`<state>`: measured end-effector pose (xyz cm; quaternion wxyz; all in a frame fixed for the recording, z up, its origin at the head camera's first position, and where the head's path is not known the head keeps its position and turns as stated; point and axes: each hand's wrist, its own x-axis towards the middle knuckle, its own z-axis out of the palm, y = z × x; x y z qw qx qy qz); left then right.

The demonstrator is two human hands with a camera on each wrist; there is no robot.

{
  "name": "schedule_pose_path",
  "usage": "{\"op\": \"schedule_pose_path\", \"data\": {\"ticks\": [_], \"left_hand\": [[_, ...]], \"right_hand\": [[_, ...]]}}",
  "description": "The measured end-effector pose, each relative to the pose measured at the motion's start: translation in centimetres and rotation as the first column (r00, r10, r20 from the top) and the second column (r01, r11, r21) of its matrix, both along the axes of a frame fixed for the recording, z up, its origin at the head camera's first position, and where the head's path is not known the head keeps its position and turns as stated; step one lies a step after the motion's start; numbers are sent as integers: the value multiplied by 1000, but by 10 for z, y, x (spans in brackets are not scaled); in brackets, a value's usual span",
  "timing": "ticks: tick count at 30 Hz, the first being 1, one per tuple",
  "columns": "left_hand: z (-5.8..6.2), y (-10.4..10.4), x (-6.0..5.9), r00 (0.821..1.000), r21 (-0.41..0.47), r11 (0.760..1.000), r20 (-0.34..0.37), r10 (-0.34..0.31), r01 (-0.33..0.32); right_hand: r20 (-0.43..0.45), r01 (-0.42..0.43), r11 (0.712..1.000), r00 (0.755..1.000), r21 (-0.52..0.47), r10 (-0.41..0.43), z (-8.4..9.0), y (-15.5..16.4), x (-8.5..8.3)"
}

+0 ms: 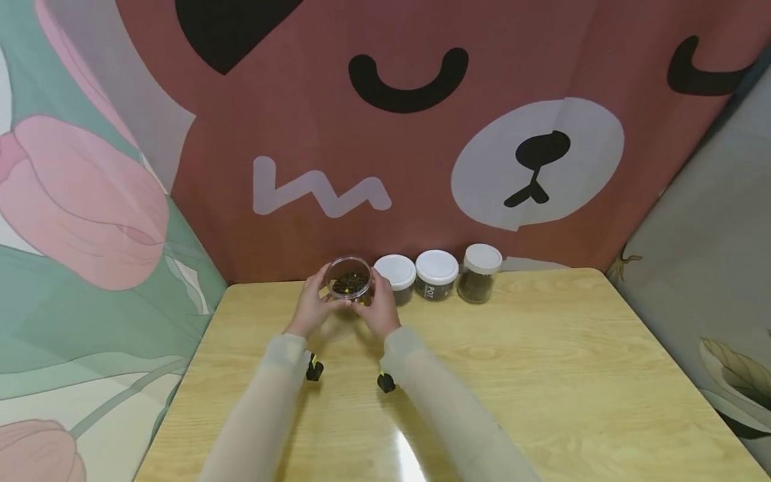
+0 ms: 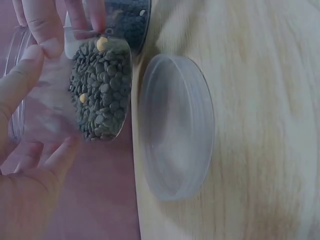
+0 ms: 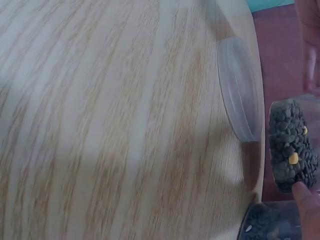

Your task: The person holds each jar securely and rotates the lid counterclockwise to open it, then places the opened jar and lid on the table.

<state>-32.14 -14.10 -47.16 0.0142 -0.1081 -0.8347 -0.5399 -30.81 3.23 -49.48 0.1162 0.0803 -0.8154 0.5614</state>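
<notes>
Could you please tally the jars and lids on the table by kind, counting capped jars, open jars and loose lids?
Capped jars with white lids: 3
Open jar of dark lentils, held off the table by the left hand and right hand: 1
Loose translucent lid lying on the table: 1
Total: 5

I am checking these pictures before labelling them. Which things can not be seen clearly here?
- Head view: the text on the white-lidded jar reads "POT"; anything more is too small.
- Head view: the loose translucent plastic lid is hidden behind the hands.
- Right wrist view: the right hand is cut by the frame edge; only a fingertip shows.
- Left wrist view: the open clear jar of dark lentils is cut off at the top edge.
</notes>
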Motion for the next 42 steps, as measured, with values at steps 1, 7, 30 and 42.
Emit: {"op": "schedule_pose_path", "data": {"ticks": [1, 7, 30, 42], "left_hand": [[-1, -1, -1, 1000, -3, 1000, -11, 12, -12], [-2, -2, -5, 995, 43, 997, -78, 63, -60], [-16, 11, -14, 986, 140, 981, -80, 148, -136], [-23, 9, -17, 986, 112, 982, -48, 161, -155]], "right_hand": [[0, -4, 1000, 1000, -19, 4, 0, -1, 0], [15, -44, 978, 999, -203, 48, 2, -8, -6], [17, 20, 856, 1000, -517, -13, -17, -30, -21], [36, 65, 922, 998, -382, -55, -19, -36, -23]]}}
